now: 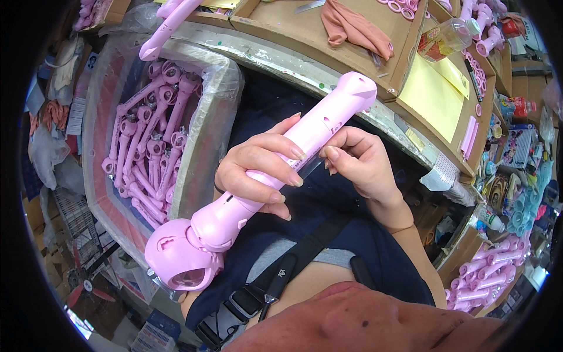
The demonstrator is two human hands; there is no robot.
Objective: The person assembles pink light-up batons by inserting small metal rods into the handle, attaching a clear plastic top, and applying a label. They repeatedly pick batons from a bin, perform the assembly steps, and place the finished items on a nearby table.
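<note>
A long pink plastic device (220, 220) lies slantwise across the front of my body. Its ball-shaped head, with a dark window, is at the lower left; the flared handle end points to the upper right. My left hand (258, 167) wraps round the middle of the handle. At the handle's right side my right hand (360, 167) has its thumb and fingers pinched together. A clear strip (311, 166), seemingly film, shows between those fingertips and the handle. Small dark marks and a hole are visible on the handle.
A plastic-lined bin (217, 88) at the left holds many similar pink devices. Cardboard trays (270, 20) line the bench, with a salmon cloth (355, 29), yellow paper (431, 97) and a clear bottle (448, 40). More pink parts (489, 270) are piled at the lower right.
</note>
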